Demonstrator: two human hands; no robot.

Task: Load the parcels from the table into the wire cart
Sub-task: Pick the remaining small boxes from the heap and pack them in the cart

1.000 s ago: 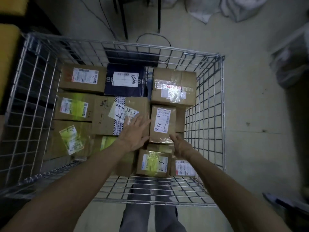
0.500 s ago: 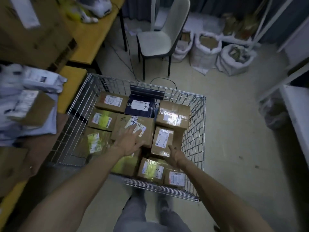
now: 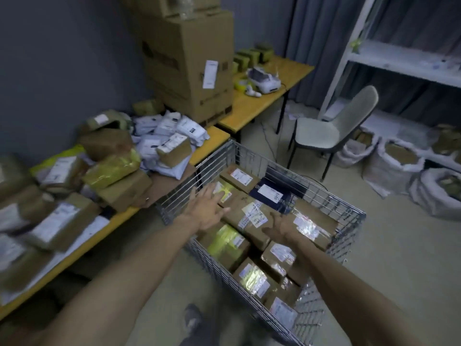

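The wire cart (image 3: 349,242) stands on the floor in front of me, filled with several taped brown parcels and one dark blue parcel (image 3: 270,193). My left hand (image 3: 208,208) hovers open over the cart's left side, fingers spread, holding nothing. My right hand (image 3: 280,227) is open above a long brown parcel (image 3: 252,217) in the cart's middle, also empty. To the left, the yellow table (image 3: 212,138) carries a heap of brown boxes (image 3: 62,218), a yellow-wrapped parcel (image 3: 112,168) and several white mailer bags (image 3: 164,128).
A tall stack of large cardboard boxes (image 3: 189,61) stands on a second yellow table (image 3: 269,96) at the back. A grey chair (image 3: 331,126) stands behind the cart. White sacks (image 3: 396,161) line the floor at right under a white shelf (image 3: 404,61).
The view has swung up and left from the cart to take in the table. Both hands have lifted off the parcels in the cart and stay empty.
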